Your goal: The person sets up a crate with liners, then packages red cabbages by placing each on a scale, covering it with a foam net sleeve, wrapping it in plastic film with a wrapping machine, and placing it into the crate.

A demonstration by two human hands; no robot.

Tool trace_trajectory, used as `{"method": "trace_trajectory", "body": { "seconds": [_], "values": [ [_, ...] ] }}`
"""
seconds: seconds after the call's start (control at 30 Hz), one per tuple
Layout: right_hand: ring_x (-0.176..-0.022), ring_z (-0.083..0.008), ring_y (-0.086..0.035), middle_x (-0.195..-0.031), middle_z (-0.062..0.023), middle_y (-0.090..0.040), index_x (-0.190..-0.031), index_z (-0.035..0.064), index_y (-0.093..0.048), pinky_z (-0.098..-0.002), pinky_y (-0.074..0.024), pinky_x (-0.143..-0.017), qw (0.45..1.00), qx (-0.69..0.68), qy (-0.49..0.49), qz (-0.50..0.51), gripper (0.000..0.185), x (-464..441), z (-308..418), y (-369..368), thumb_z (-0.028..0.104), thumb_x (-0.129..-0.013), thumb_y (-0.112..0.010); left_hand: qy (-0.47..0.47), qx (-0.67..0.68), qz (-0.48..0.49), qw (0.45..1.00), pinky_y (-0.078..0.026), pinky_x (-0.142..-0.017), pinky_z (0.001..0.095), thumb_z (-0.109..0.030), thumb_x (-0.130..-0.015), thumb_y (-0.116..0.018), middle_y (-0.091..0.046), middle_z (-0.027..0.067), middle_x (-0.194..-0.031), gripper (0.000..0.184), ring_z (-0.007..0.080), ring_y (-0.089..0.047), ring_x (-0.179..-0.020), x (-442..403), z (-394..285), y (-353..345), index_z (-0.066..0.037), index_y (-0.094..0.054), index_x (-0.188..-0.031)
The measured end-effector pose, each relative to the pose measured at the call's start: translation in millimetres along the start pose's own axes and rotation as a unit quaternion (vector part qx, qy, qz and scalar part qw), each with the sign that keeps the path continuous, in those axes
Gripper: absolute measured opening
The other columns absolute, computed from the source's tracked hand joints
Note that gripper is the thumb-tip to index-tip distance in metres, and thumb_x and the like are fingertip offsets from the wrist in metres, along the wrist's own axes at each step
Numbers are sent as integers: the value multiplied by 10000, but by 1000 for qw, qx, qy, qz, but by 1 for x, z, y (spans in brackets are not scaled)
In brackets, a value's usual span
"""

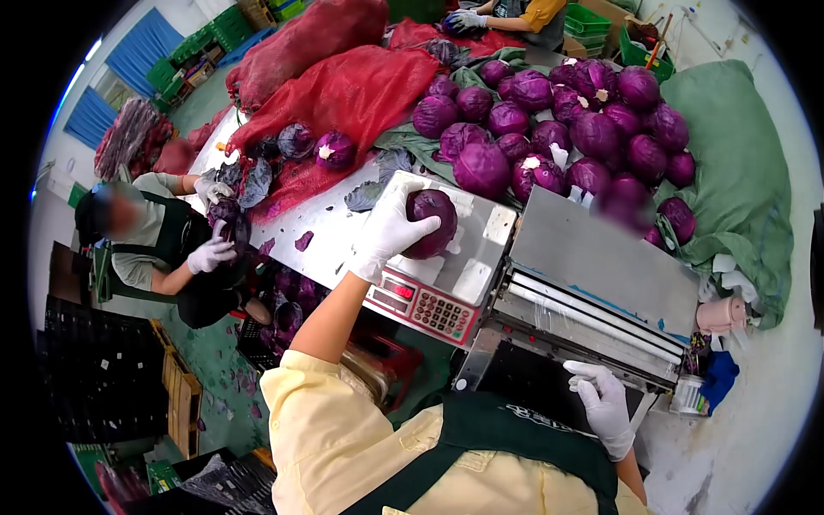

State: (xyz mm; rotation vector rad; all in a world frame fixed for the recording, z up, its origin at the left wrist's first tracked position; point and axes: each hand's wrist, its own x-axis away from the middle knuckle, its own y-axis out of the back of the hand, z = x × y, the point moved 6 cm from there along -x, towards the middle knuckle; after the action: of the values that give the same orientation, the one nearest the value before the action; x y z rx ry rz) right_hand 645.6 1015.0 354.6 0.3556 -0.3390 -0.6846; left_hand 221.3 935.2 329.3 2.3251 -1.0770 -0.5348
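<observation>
My left hand (384, 232), in a white glove, grips a red cabbage (432, 225) from its left side, fingers behind it and thumb across the front. The cabbage is over the pan of a digital scale (482, 264); whether it rests on the pan I cannot tell. A red number glows on the scale's display (400, 290). My right hand (603, 407), also gloved, hovers near the front of a film wrapping machine (596, 330), fingers loosely bent and apart, holding nothing.
Many red cabbages (595, 135) are heaped on green cloth behind the machine. Red mesh sacks (339, 107) lie to the left. A seated co-worker (150, 236) handles a cabbage at left; another person's gloved hands (464, 21) work at the back. A pink roll (721, 315) stands at right.
</observation>
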Motion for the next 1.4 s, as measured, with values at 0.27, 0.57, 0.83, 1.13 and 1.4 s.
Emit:
{"method": "trace_trajectory", "body": {
  "seconds": [0.27,0.57,0.83,1.13,1.4],
  "values": [
    [-849,-143,-653,-1037,-101,-671,-1131,-3,-634,-268,-511,-790,999,45,13,10,262,21,-5,18,28,-891,-534,-4,23,-176,984,-497,-819,317,-241,-777,-724,-689,137,-956,262,261,-663,-882,13,8,-6,-53,-736,-960],
    [-725,-181,-617,-842,-81,-630,-1092,59,-668,-282,-492,-686,994,86,68,-8,261,-2,4,29,47,-841,-599,98,312,-311,893,-473,-734,256,-186,-885,-646,-663,43,-872,219,104,-599,-804,13,48,45,15,-690,-960],
    [-752,-100,-556,-885,-37,-653,-1048,27,-688,-254,-455,-677,997,14,74,-27,223,-139,7,105,78,-869,-566,199,121,-377,897,-344,-481,196,-134,-936,-595,-571,-4,-711,159,45,-444,-544,186,113,54,11,-647,-894],
    [-547,-115,-542,-681,-44,-604,-937,-2,-632,-281,-432,-490,991,118,-11,-66,286,-411,-38,78,272,-859,-601,464,-13,-64,884,-535,-840,321,-192,-970,-536,-677,149,-1073,363,219,-674,-891,282,174,-38,50,-568,-1238],
    [-572,-193,-615,-707,-78,-666,-877,48,-676,-353,-500,-578,983,179,-47,-15,383,-510,-76,33,408,-892,-546,439,262,-212,833,-579,-608,284,-113,-969,-516,-634,124,-976,276,177,-662,-738,332,212,-69,43,-583,-1187]
  ]
}}
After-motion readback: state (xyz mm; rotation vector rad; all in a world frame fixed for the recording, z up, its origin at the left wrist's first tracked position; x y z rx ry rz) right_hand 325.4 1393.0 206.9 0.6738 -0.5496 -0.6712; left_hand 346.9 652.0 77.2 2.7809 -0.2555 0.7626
